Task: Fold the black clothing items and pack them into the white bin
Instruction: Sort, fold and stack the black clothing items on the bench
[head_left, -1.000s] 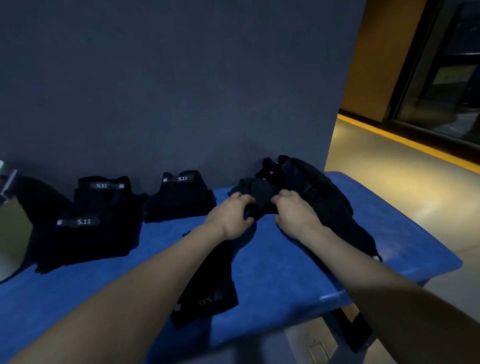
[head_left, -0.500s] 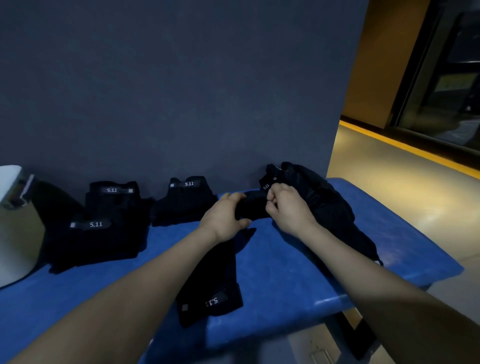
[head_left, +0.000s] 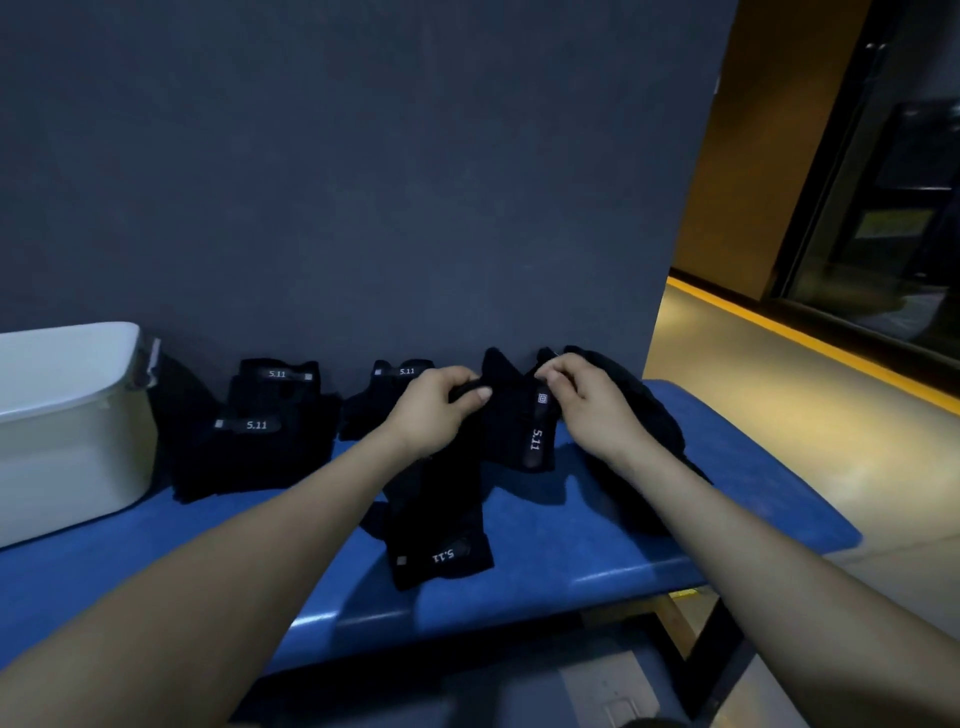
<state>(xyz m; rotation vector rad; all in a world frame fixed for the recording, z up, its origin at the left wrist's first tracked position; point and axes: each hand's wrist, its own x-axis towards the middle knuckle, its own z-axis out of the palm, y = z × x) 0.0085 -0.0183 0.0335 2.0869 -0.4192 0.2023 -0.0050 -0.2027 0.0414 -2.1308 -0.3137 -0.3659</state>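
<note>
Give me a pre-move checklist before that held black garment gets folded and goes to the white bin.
1. Left hand grips the held garment: ok.
2. Right hand pinches its other top edge: ok.
3. Garment spread flat for folding: not ok, it hangs creased between the hands.
4. Blue table free beneath it: not ok, another black item lies there.
5. White bin within view at left: ok.
6. Room inside bin: cannot tell, interior hidden.

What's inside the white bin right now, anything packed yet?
Cannot tell. Only the white bin's outer wall and rim show at the left; its interior is hidden from this angle. Folded black items sit beside it on the blue bench.
</note>
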